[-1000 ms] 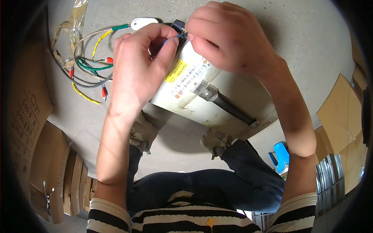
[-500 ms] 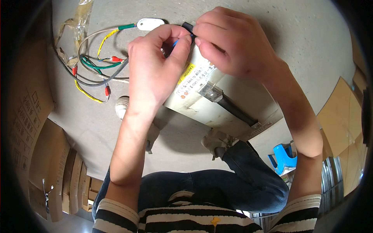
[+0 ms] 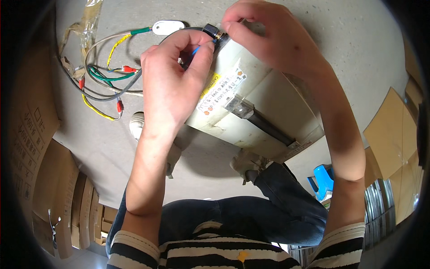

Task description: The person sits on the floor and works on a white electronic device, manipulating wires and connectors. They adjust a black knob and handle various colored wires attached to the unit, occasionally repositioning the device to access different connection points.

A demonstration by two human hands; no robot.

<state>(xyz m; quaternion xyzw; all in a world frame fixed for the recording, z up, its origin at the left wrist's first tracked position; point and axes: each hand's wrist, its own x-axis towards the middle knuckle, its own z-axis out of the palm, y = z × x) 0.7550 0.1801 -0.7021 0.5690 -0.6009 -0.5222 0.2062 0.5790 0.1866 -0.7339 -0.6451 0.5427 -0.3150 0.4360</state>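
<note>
A beige metal box [image 3: 264,96] with a caution label stands on the floor at an angle, a black carrying handle [image 3: 271,127] along it. At its far corner sits a black terminal knob [image 3: 210,30] with a metal shank. My left hand [image 3: 172,80] pinches a blue wire [image 3: 195,50] between thumb and forefinger, right beside the knob. My right hand [image 3: 273,40] hovers just right of the knob, apart from it. Its thumb and forefinger tips come together, and nothing shows between them. A dark cable passes behind the left hand.
Left on the floor lie cables with red connectors [image 3: 129,69], yellow and green sleeves, and a white oval tag [image 3: 168,28]. Cardboard boxes [image 3: 53,193] line the left. A blue plastic piece [image 3: 322,181] and cardboard sheets [image 3: 392,134] are at right. My shoes stand near the box.
My right hand has come off the black knob and moved slightly up and away, leaving the knob exposed. The left hand keeps its pinch on the blue wire. The view has shifted slightly.
</note>
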